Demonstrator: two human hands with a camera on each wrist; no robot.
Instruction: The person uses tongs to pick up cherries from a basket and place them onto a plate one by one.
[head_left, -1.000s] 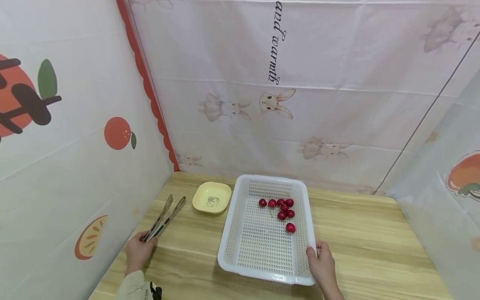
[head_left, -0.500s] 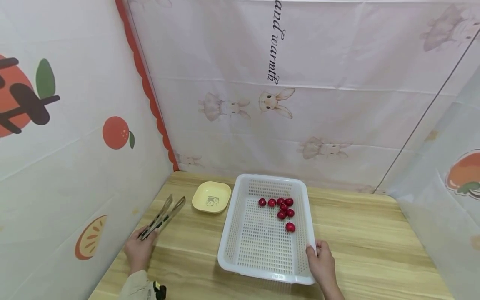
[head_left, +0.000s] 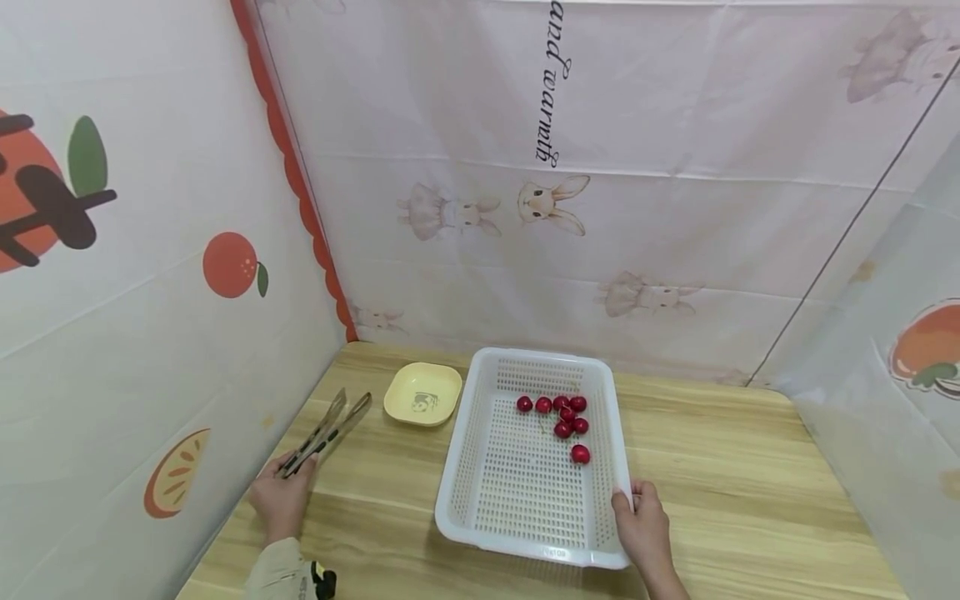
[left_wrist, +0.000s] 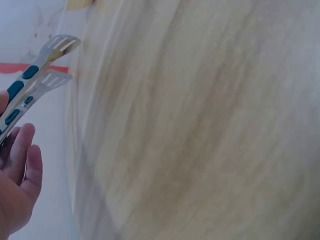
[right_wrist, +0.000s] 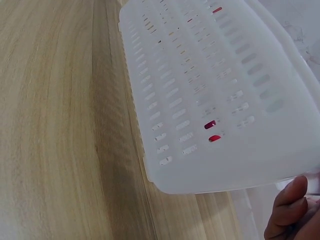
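Note:
My left hand (head_left: 282, 504) holds a pair of metal tongs (head_left: 327, 435) by the handle end, at the table's left side. In the left wrist view the tongs (left_wrist: 31, 82) show slotted tips standing apart and dark teal grips on the arms. My right hand (head_left: 643, 529) grips the right rim of a white plastic basket (head_left: 459, 467), thumb on top and fingers beneath. Several red cherries (head_left: 562, 429) lie inside it, toward the back right. From the right wrist view, the slotted outer wall of the basket (right_wrist: 200, 165) shows bits of red through its slots.
A small yellow dish (head_left: 397, 410) with a panda print stands left of the basket, near the back. The wooden table (head_left: 720, 467) meets printed cloth walls (head_left: 450, 283) at the back and on both sides.
My left hand has shifted slightly up and turned a little with the tongs. The right hand, basket and cherries stay in place.

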